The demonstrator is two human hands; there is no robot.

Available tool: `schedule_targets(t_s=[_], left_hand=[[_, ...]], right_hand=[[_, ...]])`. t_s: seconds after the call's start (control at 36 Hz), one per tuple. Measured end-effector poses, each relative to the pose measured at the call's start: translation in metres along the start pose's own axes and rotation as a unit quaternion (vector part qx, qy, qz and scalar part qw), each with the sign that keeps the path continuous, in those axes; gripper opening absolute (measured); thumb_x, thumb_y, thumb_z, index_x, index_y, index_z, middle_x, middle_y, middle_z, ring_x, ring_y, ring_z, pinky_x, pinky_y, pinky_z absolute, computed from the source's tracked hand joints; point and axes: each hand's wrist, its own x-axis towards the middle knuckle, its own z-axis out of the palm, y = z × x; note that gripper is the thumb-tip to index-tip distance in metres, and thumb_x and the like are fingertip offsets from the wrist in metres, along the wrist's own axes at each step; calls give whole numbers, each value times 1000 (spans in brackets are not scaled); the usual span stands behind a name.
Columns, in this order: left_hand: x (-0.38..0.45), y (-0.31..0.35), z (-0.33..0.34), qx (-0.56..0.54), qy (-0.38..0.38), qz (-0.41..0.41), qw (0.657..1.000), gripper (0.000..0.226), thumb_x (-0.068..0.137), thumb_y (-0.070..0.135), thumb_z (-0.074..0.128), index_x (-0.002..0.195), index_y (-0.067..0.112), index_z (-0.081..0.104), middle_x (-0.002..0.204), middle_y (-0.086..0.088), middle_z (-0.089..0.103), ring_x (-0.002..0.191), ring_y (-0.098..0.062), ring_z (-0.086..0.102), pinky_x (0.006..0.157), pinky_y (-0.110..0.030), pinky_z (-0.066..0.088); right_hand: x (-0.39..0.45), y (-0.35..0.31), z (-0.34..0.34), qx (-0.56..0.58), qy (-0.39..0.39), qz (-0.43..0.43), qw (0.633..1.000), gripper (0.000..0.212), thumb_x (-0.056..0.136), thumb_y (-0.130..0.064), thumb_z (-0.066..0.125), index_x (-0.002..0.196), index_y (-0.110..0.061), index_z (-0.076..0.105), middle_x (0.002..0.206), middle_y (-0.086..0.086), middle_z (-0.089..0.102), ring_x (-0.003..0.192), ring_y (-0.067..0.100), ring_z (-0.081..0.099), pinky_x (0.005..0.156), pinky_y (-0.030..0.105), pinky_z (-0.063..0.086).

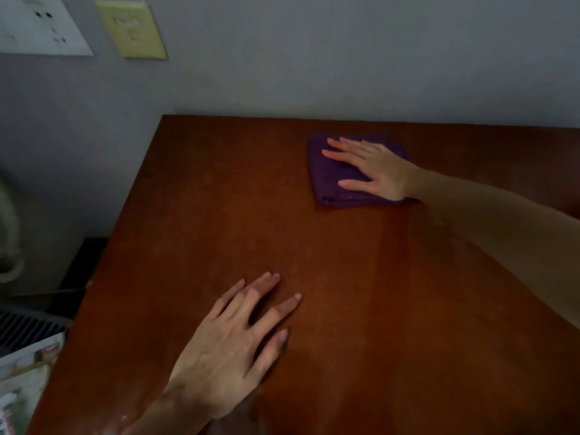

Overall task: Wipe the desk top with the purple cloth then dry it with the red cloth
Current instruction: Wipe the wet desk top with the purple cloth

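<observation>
At upper right of the frame, the right hand [376, 171] is pressing flat-fingered on the purple cloth [329, 180], while the left hand [232, 346] is resting open on the desk top [408, 309].

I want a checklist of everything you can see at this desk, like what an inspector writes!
Surface: brown wooden desk top, its far edge against a grey wall.
Job's things: purple cloth, folded, lying flat near the far edge of the desk; red cloth not seen.
Clutter: nothing seen on the desk.
Hands: right hand presses flat on the purple cloth with straight fingers; left hand rests on the bare desk, fingers spread, holding nothing.
Cables: nothing seen.
Surroundings: white socket plate and yellowish switch plate on the wall; printed papers beside the desk's left edge.
</observation>
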Motion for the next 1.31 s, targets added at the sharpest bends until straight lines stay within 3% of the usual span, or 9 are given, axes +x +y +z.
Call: schedule_targets(t_s=[0.19,0.31,0.53,0.67,0.78,0.86,1.0,1.11,1.31], left_hand=[[1,-1,-1,4,4,5,1000,51,107,51,30,157,45,20,164,7,24,154,-7,12,124,-34,10],[0,0,-1,2,5,3,1000,50,108,53,27,157,47,19,164,8,22,154,-4,7,125,-30,0],[-1,2,0,-5,24,4,1000,51,106,56,23,156,47,23,164,6,24,153,-5,10,125,-27,-1],[0,4,-1,11,33,0,999,52,103,56,25,153,42,35,157,0,35,146,-14,28,119,-23,7],[-1,8,1,51,23,-18,998,56,102,57,20,151,38,38,152,-6,40,140,-28,42,114,-45,33],[0,26,1,65,35,-46,996,58,100,52,24,145,25,49,142,-13,48,124,-35,52,101,-48,42],[6,69,6,41,88,-56,994,51,97,48,31,132,20,55,124,-6,52,108,-28,52,91,-45,39],[18,94,12,5,103,-63,993,52,96,48,32,132,18,55,126,-6,53,111,-27,50,96,-45,38],[45,108,16,-17,78,-35,996,57,96,51,30,138,19,53,135,-4,49,119,-25,49,105,-44,32]], right_hand=[[40,21,-1,54,52,141,987,91,81,-93,16,159,-46,18,172,-9,12,158,13,10,128,47,10],[34,13,4,59,79,219,971,76,95,-79,30,160,-42,20,172,-5,14,159,16,10,127,45,7],[-22,-35,13,57,69,323,942,79,97,-78,21,163,-37,9,173,-2,3,159,18,0,128,46,1],[-96,-83,25,43,72,300,950,77,98,-76,21,163,-38,9,173,-4,4,159,17,0,128,43,2],[-168,-130,41,31,81,278,957,79,95,-77,19,163,-38,11,173,-4,7,159,16,3,128,43,5],[-230,-165,54,40,94,247,964,83,91,-78,15,163,-37,15,172,-5,9,159,15,5,129,43,7],[-315,-207,66,19,89,203,975,77,97,-77,17,163,-37,16,172,-8,10,159,13,4,128,44,11],[-348,-209,64,10,61,138,988,74,99,-76,24,163,-40,12,172,-9,4,159,13,-1,128,48,13],[-336,-161,47,28,-3,30,999,73,99,-71,37,162,-45,8,172,-13,-6,158,11,-9,129,44,4]])
